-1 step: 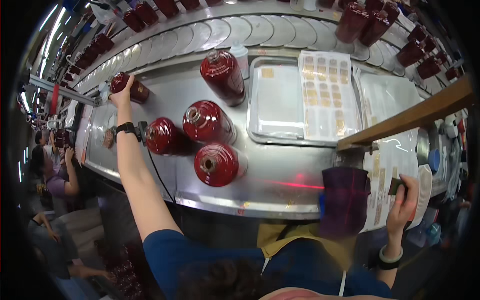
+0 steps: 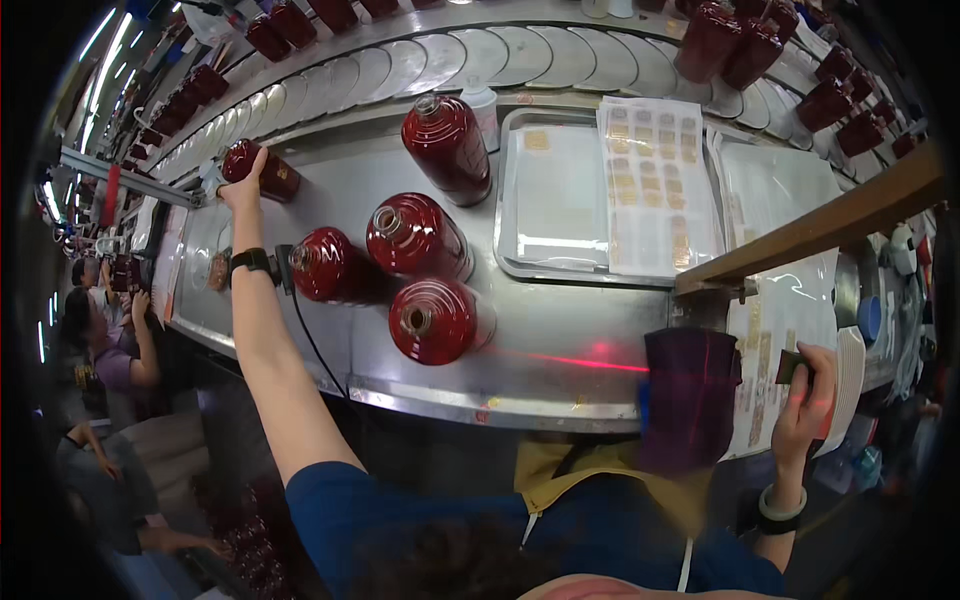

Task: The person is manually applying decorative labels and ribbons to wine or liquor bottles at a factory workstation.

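At the far left of the metal table, my left hand [image 2: 243, 192] is closed around a dark red glass bottle [image 2: 280, 182]. Out on the right, the fingers of my right hand [image 2: 803, 410] are closed on a small flat dark green piece [image 2: 790, 368], above sheets with gold labels [image 2: 757, 385]. Several more red glass bottles [image 2: 447, 155] stand between my hands, one of them an open-necked bottle [image 2: 440, 330] nearest me. Beside these, a red laser line falls across the table and a dark purple cloth-covered block [image 2: 685, 395].
A metal tray [image 2: 555, 272] holds a sheet of gold labels [image 2: 655, 185]. A wooden bar [image 2: 820, 225] slants over the right side. Behind the table runs a conveyor of overlapping plates [image 2: 470, 60], with red bottles beyond. Co-workers [image 2: 118, 365] are at the left.
The view has shifted very slightly. Both hands and what they hold stay in place.
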Action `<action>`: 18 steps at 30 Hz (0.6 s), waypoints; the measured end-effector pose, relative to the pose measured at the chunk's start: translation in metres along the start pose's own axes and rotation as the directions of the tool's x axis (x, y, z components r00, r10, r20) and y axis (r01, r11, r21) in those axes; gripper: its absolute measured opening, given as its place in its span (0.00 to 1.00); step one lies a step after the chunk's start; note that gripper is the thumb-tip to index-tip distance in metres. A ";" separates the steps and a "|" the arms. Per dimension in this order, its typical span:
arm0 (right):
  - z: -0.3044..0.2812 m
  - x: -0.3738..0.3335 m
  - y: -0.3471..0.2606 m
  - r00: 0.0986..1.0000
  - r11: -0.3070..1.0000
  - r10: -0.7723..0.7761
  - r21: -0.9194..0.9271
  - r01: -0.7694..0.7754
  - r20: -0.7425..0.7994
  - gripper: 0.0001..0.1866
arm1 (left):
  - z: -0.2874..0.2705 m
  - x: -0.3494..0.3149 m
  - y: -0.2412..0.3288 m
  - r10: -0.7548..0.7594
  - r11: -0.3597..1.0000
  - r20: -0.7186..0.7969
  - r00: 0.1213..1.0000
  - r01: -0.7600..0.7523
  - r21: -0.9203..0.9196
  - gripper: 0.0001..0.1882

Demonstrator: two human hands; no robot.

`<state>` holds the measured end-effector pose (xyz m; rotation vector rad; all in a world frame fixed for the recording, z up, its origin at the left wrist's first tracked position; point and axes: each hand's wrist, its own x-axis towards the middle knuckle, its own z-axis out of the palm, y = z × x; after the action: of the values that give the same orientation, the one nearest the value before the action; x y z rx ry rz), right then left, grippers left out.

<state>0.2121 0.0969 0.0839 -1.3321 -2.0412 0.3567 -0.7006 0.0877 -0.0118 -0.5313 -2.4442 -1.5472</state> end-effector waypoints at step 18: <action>0.023 -0.011 -0.047 0.963 0.866 -0.253 0.465 0.183 0.092 0.26 | -0.064 -0.497 0.159 0.256 0.838 0.240 0.936 -0.092 -0.538 0.55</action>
<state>0.1667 0.0693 0.0890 -0.7989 -2.0362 0.7961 -0.1836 -0.0040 -0.0285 -1.1323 -2.0534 -2.1856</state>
